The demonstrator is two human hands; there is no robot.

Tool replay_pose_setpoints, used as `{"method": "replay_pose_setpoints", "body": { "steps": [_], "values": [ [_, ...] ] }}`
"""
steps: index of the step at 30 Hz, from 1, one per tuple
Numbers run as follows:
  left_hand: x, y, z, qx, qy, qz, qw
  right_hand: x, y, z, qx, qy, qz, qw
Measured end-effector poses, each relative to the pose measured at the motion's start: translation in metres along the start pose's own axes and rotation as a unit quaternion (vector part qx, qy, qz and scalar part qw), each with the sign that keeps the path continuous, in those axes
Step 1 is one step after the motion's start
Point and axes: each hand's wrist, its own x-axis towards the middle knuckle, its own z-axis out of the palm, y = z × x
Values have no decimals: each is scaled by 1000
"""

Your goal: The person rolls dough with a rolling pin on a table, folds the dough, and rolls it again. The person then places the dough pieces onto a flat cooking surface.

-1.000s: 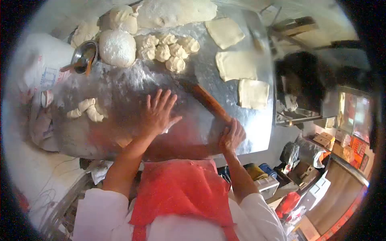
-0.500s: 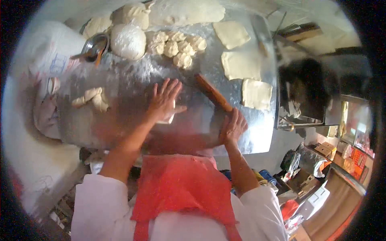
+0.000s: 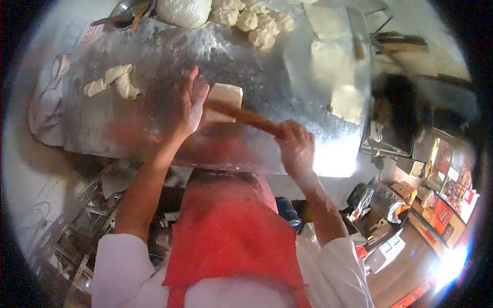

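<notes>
My right hand (image 3: 296,146) is wrapped around the near end of a wooden rolling pin (image 3: 251,118). The pin slants to the upper left and crosses over a small folded piece of dough (image 3: 226,95). My left hand (image 3: 192,105) is beside the pin's far end, just left of the dough, its fingers stretched out and holding nothing. Farther left on the metal table (image 3: 159,102) lie a few rolled dough strips (image 3: 122,81). Flattened dough squares (image 3: 347,102) lie in a column at the right, somewhat blurred.
At the back are several dough lumps (image 3: 262,23), a large floured dough ball (image 3: 184,11) and a metal bowl (image 3: 123,14) with utensils. A dark oven-like opening (image 3: 395,113) stands beyond the table's right edge. Boxes (image 3: 404,190) and bags are stacked at lower right.
The rolling pin has swung left and now crosses the dough piece. My left hand has come off the dough and turned on edge. The camera view has tipped lower.
</notes>
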Motion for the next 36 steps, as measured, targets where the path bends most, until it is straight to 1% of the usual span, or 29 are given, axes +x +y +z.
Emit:
{"method": "replay_pose_setpoints", "body": {
  "steps": [1,2,3,4,5,6,7,8,9,10,11,13,14,16,17,19,20,21,22,24,25,27,29,30,31,32,33,34,36],
  "values": [
    [-2,-7,-9,123,11,67,990,7,-17,6,17,13,-42,999],
    [5,26,-20,339,-35,99,935,16,-23,16,34,30,-85,995],
    [20,23,-20,339,-36,98,935,41,-16,36,-24,33,-98,994],
    [37,12,-17,402,-76,172,896,70,-6,59,-79,29,-111,990],
    [51,3,-14,457,-116,243,848,99,-2,56,-44,26,-98,994],
    [67,5,-10,453,-134,246,847,123,1,49,-9,27,-87,996],
    [56,0,-11,454,-142,235,848,115,1,58,-2,15,-87,996],
    [40,-1,-13,447,-185,211,850,97,-1,64,16,16,-82,996],
    [43,1,-14,443,-210,202,848,100,2,68,26,38,-84,995],
    [22,6,-19,414,-209,195,864,73,-8,68,-55,25,-69,996],
    [4,7,-19,399,-222,145,878,58,-16,66,-59,31,-68,995],
    [-6,2,-20,388,-197,176,883,37,-24,68,-2,31,-44,999],
    [10,1,-17,387,-203,172,883,59,-16,73,-58,20,-41,997],
    [94,-18,5,386,-108,168,900,153,0,50,-79,102,-52,990],
    [120,-37,10,338,-87,179,920,170,7,60,-78,94,-50,991],
    [125,-48,13,333,-103,197,916,178,11,66,-76,128,-42,988],
    [103,-35,7,380,-132,200,894,150,6,70,-31,99,-18,994],
    [65,-16,-4,428,-156,204,867,113,-3,68,-5,31,-1,999],
    [29,-5,-14,415,-174,207,868,77,-24,57,-50,-4,-21,998],
    [-28,17,-33,398,-205,209,869,17,-39,69,-28,33,-37,998],
    [-44,23,-36,392,-219,203,870,15,-37,69,-28,43,-39,998],
    [-27,10,-29,384,-209,214,873,9,-33,66,31,42,-53,997],
    [11,-14,-13,377,-201,222,877,8,-30,58,29,57,-78,995],
    [33,-29,-1,313,-176,162,919,4,-28,55,25,62,-103,992],
    [46,-38,12,242,-149,98,954,-7,-24,51,20,59,-96,993],
    [54,-35,18,234,-153,99,955,-20,-20,47,35,73,-121,989],
    [64,-22,18,304,-206,105,924,-33,-16,44,51,86,-147,984],
    [69,-9,18,374,-258,112,884,-46,-11,49,68,65,-128,987],
    [61,17,18,336,-260,131,896,-64,-5,53,66,70,-104,990]
  ]
}}
